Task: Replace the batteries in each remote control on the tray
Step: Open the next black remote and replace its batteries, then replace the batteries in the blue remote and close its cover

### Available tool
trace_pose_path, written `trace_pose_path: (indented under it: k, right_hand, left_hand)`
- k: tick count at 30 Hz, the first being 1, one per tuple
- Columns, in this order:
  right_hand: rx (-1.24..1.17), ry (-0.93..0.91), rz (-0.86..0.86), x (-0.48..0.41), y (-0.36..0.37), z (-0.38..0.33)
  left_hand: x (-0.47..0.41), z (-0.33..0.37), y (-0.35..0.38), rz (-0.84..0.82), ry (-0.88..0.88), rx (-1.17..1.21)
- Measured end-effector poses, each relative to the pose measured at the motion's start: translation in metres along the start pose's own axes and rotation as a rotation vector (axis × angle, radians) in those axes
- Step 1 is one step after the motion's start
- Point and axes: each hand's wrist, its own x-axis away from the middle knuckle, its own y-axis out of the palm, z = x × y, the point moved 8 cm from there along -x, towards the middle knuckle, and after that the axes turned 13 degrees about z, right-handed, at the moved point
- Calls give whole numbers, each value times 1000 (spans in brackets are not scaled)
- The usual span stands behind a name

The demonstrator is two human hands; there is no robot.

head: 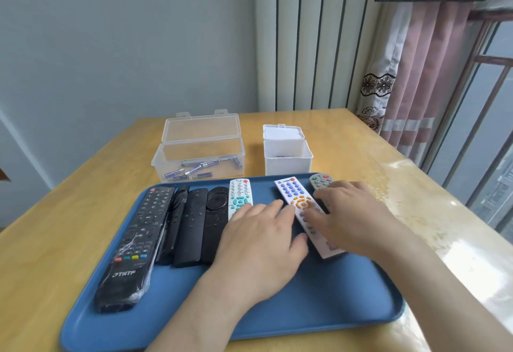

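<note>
A blue tray (pixel 319 304) holds several remotes. A large black remote (pixel 138 240) in plastic wrap lies at the left, with three slim black remotes (pixel 194 226) beside it. A white remote with teal buttons (pixel 240 193) is partly under my left hand (pixel 261 237), which lies flat with straight fingers. A white remote with purple and orange buttons (pixel 298 199) lies slanted between my hands. My right hand (pixel 349 218) rests on it, fingertips on its buttons. A grey remote (pixel 320 181) peeks out beyond my right hand.
Behind the tray on the wooden table (pixel 361 140) stand a clear open box (pixel 198 151) with several batteries and a white open box (pixel 287 151). A curtain (pixel 410 74) and window rail are at the right.
</note>
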Motion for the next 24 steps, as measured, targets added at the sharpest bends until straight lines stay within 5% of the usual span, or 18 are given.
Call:
trace_pose_path:
  k: [14, 19, 24]
  right_hand:
    - [-39, -217, 208, -3, 7, -19]
    - [5, -349, 139, 5, 25, -33]
    - [130, -305, 126, 4, 27, -30]
  left_hand:
    - [4, 5, 11, -119, 27, 144]
    - [-7, -33, -22, 141, -184, 135]
    - [3, -51, -5, -94, -252, -152]
